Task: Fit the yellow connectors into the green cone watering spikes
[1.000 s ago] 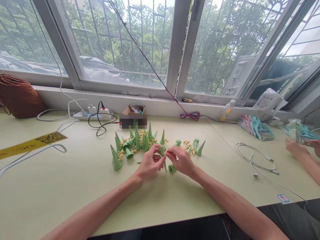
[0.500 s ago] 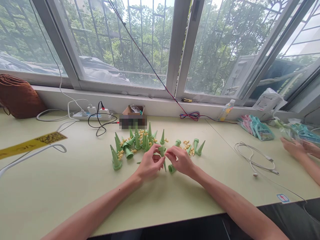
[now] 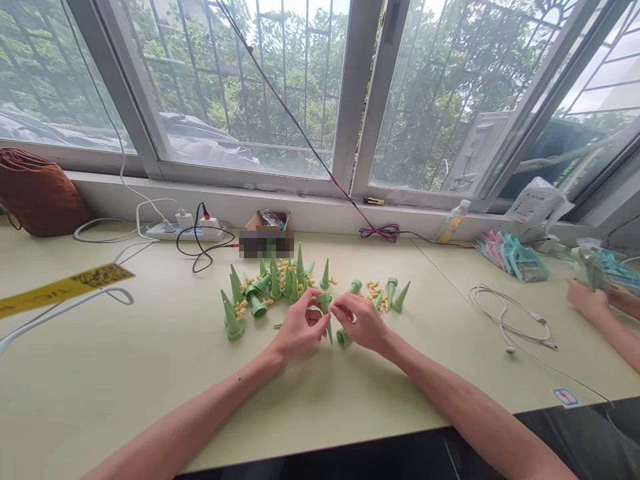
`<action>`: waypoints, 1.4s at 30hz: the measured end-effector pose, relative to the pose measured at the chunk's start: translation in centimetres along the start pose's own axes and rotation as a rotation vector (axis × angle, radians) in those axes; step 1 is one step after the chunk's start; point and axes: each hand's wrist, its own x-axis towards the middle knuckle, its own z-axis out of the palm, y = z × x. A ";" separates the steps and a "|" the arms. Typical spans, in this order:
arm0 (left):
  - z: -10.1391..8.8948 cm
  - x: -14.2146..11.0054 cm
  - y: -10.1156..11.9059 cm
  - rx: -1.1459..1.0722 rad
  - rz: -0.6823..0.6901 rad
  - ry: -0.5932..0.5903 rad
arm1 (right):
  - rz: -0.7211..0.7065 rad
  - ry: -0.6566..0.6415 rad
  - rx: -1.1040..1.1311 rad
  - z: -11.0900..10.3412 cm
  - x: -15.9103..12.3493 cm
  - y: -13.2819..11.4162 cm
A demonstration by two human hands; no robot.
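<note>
One green spike (image 3: 324,301) points down over the counter (image 3: 150,373), grasped in the left hand (image 3: 300,328). At the spike's three o'clock, the right hand (image 3: 361,321) has its fingertips pinched close; whether they grip anything, I cannot tell. Over the last second this pose hasn't changed, suggesting the same fine step continues; only a co-worker's hands (image 3: 589,299), farther toward three o'clock, have shifted.

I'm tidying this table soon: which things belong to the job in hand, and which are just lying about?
Seemingly the job:
green cone in the left hand
other green cones
small yellow parts

Seemingly lying about:
brown bag
power strip
bottle
bundled cable
</note>
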 end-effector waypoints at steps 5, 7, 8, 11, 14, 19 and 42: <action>0.0 0.0 0.0 0.002 0.006 0.000 | 0.002 -0.003 0.003 0.0 0.0 0.0; 0.0 -0.1 0.1 0.005 0.007 0.002 | -0.001 -0.002 0.005 0.0 -0.1 0.0; 0.0 -0.1 0.1 0.007 0.007 0.001 | -0.002 -0.002 0.006 0.0 -0.1 0.0; 0.0 -0.1 0.1 0.013 0.007 -0.001 | -0.004 0.002 0.005 0.0 -0.1 0.0; 0.0 -0.1 0.3 0.020 0.002 -0.004 | -0.003 0.002 0.006 0.1 -0.1 0.0; 0.0 -0.1 0.6 0.009 -0.010 0.004 | -0.014 0.004 0.010 0.0 -0.1 -0.1; 0.2 0.0 0.2 -0.054 0.044 -0.003 | -0.002 0.042 0.016 -0.2 0.2 -0.5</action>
